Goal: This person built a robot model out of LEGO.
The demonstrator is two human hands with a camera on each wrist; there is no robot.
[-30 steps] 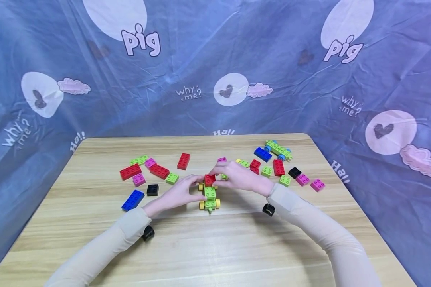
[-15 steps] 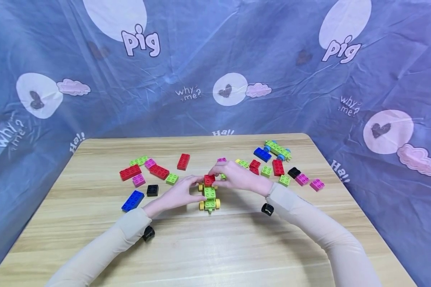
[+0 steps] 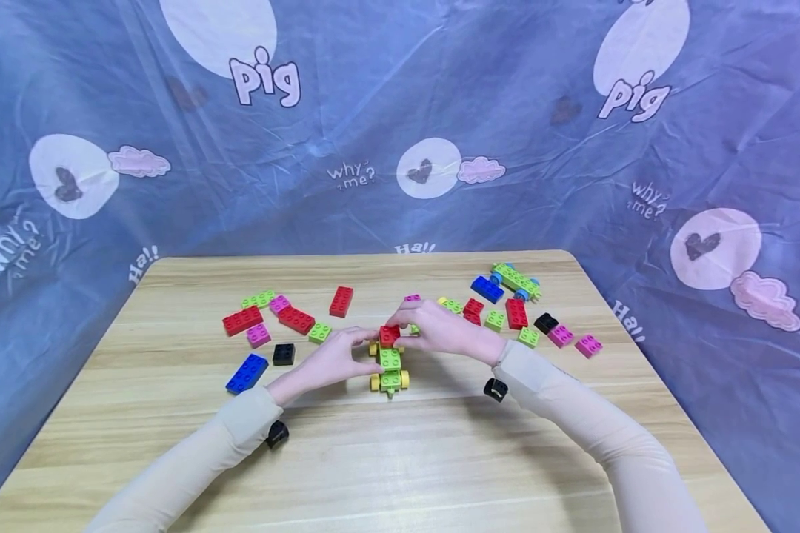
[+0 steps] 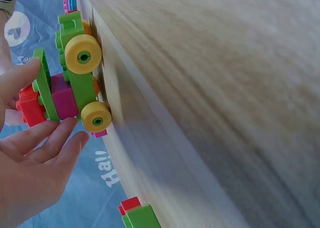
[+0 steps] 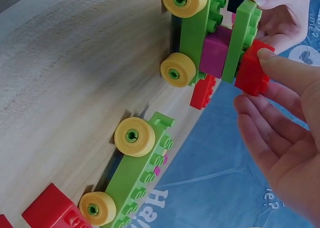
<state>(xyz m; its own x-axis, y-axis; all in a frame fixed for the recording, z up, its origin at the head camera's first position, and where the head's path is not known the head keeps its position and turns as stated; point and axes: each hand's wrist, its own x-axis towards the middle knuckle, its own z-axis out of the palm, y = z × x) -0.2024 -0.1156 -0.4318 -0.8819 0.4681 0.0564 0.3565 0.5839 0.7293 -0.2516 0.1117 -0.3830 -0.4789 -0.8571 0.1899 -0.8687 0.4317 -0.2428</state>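
In the head view, a toy car stands mid-table: a lime-green wheeled base (image 5: pixel 192 48) with yellow wheels (image 4: pixel 83 54). A magenta brick (image 4: pixel 63 95) sits on the base, and a long lime-green brick (image 5: pixel 241 40) lies across it, overhanging toward the person. On that brick's far end is a red brick (image 3: pixel 390 336). My right hand (image 3: pixel 443 329) pinches the red brick between thumb and fingers. From the left, my left hand (image 3: pixel 333 360) holds the long green brick, its thumb at the near end and its fingers by the far end.
Loose bricks lie on the left, among them a blue brick (image 3: pixel 247 373) and a black brick (image 3: pixel 283 354). A second yellow-wheeled base (image 5: pixel 137 173) is right of the car, partly behind my right hand. A blue-wheeled base (image 3: pixel 515 281) stands at the back right.
Both hands keep the same hold and the car stays in place. Only the head view has shifted very slightly.
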